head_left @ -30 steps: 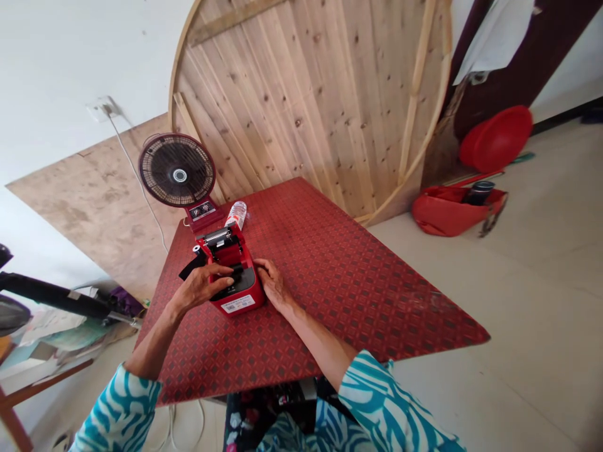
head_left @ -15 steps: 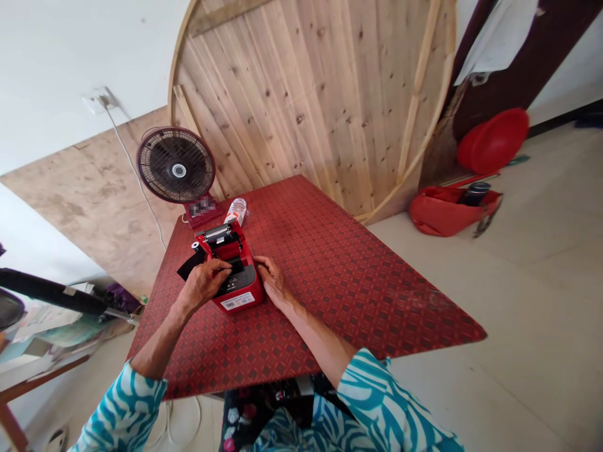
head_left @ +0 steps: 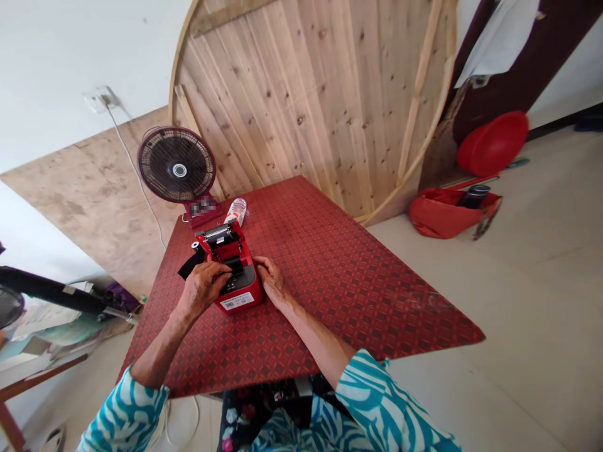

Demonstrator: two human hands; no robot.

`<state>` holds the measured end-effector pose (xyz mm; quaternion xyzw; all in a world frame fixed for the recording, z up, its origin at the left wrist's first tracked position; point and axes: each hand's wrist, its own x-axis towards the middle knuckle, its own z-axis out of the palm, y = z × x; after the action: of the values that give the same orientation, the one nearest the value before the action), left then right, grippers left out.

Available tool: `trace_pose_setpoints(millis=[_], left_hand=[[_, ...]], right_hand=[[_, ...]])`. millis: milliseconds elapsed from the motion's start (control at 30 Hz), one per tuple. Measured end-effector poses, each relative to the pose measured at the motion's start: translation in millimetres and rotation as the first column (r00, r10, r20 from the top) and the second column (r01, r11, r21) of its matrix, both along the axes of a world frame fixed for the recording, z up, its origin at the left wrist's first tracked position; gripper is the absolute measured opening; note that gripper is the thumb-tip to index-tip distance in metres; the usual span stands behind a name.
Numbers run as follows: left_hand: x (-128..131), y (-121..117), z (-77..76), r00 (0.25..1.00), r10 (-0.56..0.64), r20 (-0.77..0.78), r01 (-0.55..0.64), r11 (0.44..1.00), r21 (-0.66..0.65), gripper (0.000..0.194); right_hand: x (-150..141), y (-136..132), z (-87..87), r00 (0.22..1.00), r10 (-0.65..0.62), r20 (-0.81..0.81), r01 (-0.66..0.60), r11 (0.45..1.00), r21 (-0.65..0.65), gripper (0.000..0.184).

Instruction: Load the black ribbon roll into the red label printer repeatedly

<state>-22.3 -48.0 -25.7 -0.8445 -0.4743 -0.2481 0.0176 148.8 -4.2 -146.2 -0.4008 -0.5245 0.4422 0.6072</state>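
Note:
A red and dark grey label printer (head_left: 242,295) stands on the table with its lid (head_left: 219,236) raised, showing rollers inside. My left hand (head_left: 203,285) reaches over its left side, thumb and fingertips pinched together on black ribbon (head_left: 230,265) at the inner compartment. A loose black sheet of it (head_left: 190,263) sticks out past the knuckles; the exact grip is partly hidden. Against the printer's right side lies my right hand (head_left: 272,281), fingers bent around the upper edge, steadying the body. A small roll with a white core (head_left: 195,246) shows at the left of the lid.
The red patterned table (head_left: 339,282) carries a fan (head_left: 178,169) and a clear plastic bottle (head_left: 236,210) behind the printer. A round wooden tabletop (head_left: 311,100) leans on the wall. On the floor at right are a red bag (head_left: 436,216) and a red basin (head_left: 494,144).
Both hands keep nearly the same place on the printer. The left hand's fingers have shifted very slightly at the ribbon; the printer has not visibly moved.

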Motion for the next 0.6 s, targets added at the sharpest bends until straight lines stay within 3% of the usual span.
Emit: trace_pose_setpoints(millis=[267,600], left_hand=[[4.7,-20.1,2.1,0.996,-0.078,0.032,0.075,0.994,0.082,0.012],[2.8,-39.7,-14.9,0.994,-0.104,-0.017,0.106,0.978,0.179,0.01]], right_hand=[[0.0,-0.8,1.0,1.0,0.014,-0.015,-0.014,1.0,-0.021,0.029],[2.6,-0.6,1.6,1.0,0.01,0.024,-0.009,1.0,-0.027,0.03]])
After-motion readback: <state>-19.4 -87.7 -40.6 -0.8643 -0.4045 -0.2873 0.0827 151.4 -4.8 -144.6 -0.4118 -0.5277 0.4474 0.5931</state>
